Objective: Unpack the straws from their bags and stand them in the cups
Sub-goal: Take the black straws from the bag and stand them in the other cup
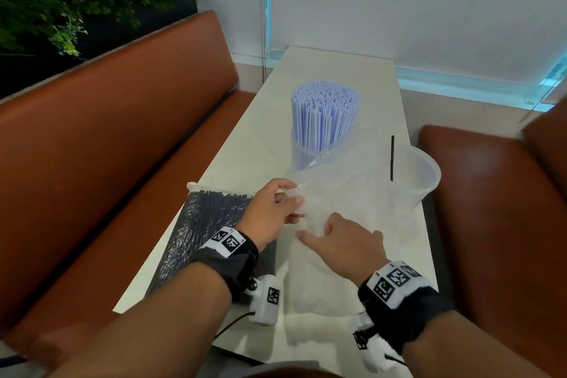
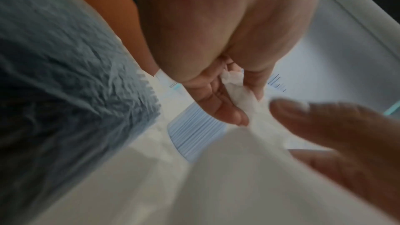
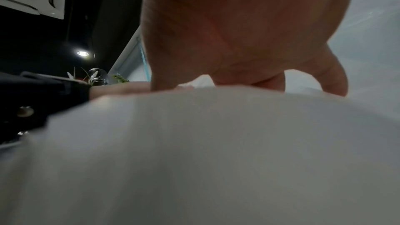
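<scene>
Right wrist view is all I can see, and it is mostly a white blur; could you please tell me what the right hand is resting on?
Observer: The right hand lies flat on a clear plastic bag that looks empty, on the table.
Operator: What is the left hand doing, please?
Observer: The left hand pinches that bag's bunched edge.
Operator: Where are the straws?
Observer: Blue-striped straws fill the far cup; one black straw stands in the near cup.

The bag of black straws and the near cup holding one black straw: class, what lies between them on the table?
In the head view, the left hand and right hand and the clear empty bag they handle lie between.
</scene>
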### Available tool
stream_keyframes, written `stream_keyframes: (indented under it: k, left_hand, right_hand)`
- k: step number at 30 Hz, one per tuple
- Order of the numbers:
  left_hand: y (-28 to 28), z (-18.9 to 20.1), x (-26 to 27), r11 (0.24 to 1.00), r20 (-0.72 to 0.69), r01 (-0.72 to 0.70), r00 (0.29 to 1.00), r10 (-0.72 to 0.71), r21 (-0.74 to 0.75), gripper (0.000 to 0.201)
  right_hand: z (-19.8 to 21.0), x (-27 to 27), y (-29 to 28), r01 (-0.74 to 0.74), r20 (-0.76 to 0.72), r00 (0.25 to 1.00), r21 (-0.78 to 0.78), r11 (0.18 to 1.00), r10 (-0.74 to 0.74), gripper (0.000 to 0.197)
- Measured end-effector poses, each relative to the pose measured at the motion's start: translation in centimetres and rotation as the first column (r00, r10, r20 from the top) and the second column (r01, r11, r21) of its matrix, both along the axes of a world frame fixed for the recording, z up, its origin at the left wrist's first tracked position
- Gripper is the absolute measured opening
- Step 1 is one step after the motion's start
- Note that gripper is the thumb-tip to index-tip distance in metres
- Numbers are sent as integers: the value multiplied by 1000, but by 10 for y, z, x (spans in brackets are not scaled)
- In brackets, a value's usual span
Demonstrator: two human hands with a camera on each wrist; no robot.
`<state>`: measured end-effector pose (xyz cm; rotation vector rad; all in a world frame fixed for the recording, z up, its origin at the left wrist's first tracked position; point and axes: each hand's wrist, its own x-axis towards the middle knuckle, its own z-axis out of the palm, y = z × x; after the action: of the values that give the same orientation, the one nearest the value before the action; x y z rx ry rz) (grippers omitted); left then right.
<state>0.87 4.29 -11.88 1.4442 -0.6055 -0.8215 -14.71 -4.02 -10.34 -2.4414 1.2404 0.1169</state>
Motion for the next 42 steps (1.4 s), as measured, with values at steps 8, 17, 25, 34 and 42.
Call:
stream_keyframes:
  k: [8,17,25,34,42]
  left_hand:
    - [-2,18,13,993,177,16,983,-37,118,14]
    - [-18,45,42,934,83,-320,939,335,-156,23]
    - [-25,38,34,946,56,-319,945,322,-57,21]
    - [-14,29,45,934,-43,-346,938,344,-82,23]
    - [-6,44,40,977,-275,-162,954,120,-137,22]
  right_hand:
    - [-12,-3,-7,-43,-80,996,54,998,47,21]
    - [-22,-1,6,-40,-82,995,161,986,54,21]
    - [-27,1,5,-172,-58,982,151,974,182,32]
    - [-9,-14,-15,182,420,898,-92,979,-128,48]
    - [-6,-13,-45,115,566,610,629,769,-554,66]
